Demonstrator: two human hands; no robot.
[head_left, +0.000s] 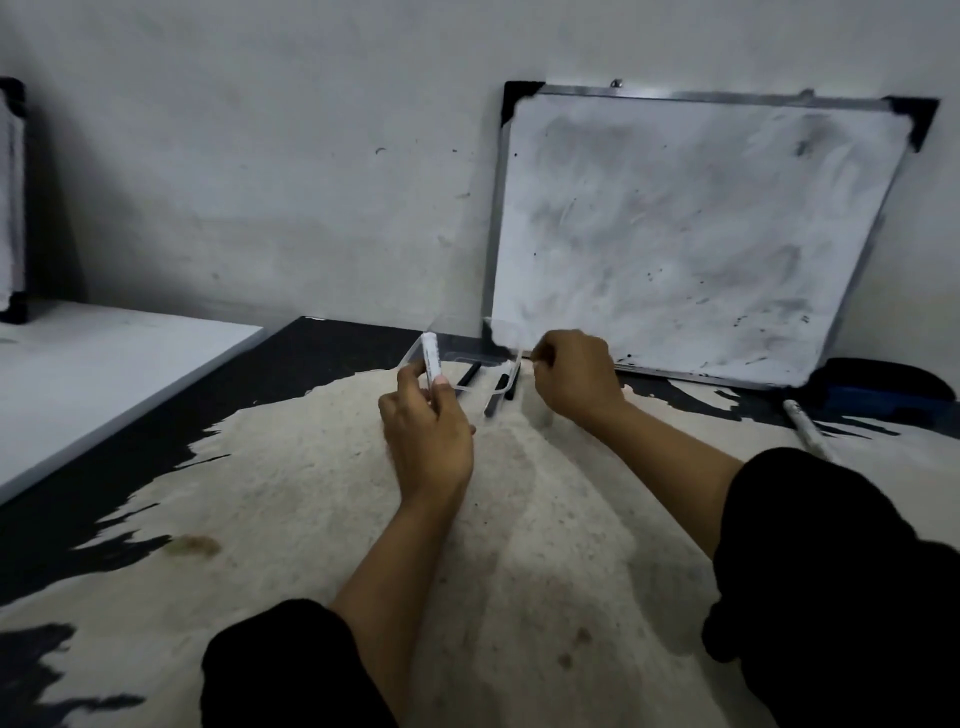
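The work in hand looks like gathering markers into a clear box (418, 354), and by my reading it is a little past halfway. Two black markers (500, 391) already lie inside the box, which sits on the rug (519, 545) between the two grips and just beyond their fingertips.

The left grip (428, 431) is closed round a white marker (431, 358) – thumb and fingers pinch its lower end, and it stands nearly upright over the box's near-left corner, not yet inside. The right grip (571, 379) is curled, fingers pinching the box at its right side. Whether it has the wall or a raised clear lid is hard to tell, since the plastic hardly shows against the background.

What seems left:
- lowering the white marker from the left grip into the box beside the black ones;
- fetching a loose marker (808, 428), which lies on the rug well off to the right of the right grip, untouched;
- perhaps dealing with the eraser (883, 387), a dark and blue block farther right of that marker – a guess only.

The whiteboard (691, 234) leans on the wall beyond the right grip, smeared grey but with no writing on it, so any wiping looks done.
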